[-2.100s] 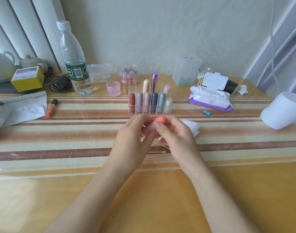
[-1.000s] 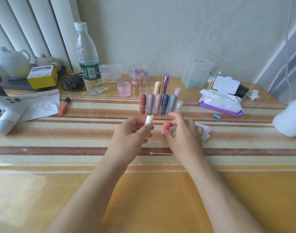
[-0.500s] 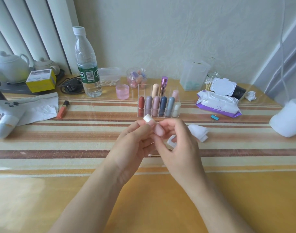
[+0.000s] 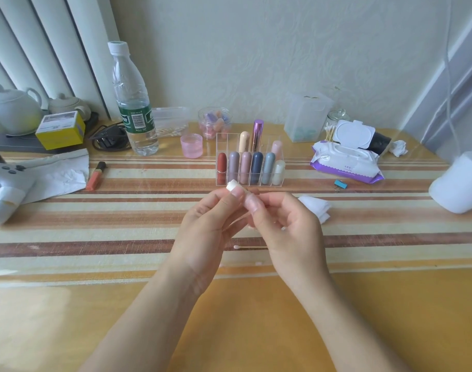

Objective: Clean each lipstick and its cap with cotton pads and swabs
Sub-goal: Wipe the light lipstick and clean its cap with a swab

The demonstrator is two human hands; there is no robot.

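My left hand grips a small lipstick upright above the striped table; only its white end shows above my fingertips. My right hand meets it from the right, thumb and fingers pinching at the tube's lower part. The coral cap is hidden among those fingers. Just behind stands a clear organizer holding several capped lipsticks. A cotton swab lies on the table under my hands. A folded cotton pad lies to the right of my right hand.
Behind are a water bottle, a pink jar, a wet-wipe pack, a swab jar and a clear box. An orange tube and paper lie left. A blue clip and a white roll are at the right.
A second ago my hands were apart, the left holding the white-ended tube and the right the coral cap. They have come together and the cap has gone out of sight.
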